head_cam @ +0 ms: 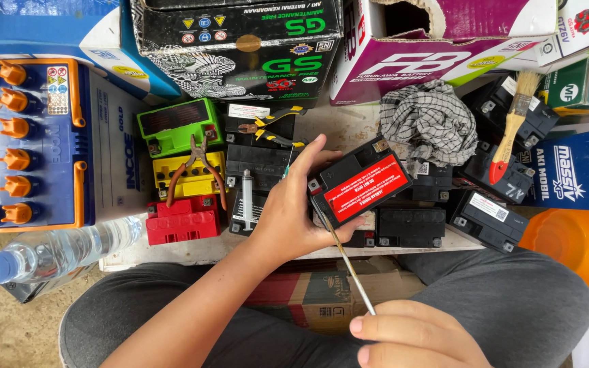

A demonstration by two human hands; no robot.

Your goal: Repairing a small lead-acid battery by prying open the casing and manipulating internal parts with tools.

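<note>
Left hand grips a small black battery with a red label, tilted above the other black batteries on the bench. Right hand pinches a thin metal rod, its tip touching the battery's near edge. Red-handled pliers lie on coloured batteries nearby.

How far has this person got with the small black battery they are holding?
In hand: the left hand steadies a small black battery with a red label, while the right hand holds a thin metal rod whose tip meets the battery's edge. The red label looks intact, so nothing seems opened yet. The other black batteries on the bench lie untouched.
</note>
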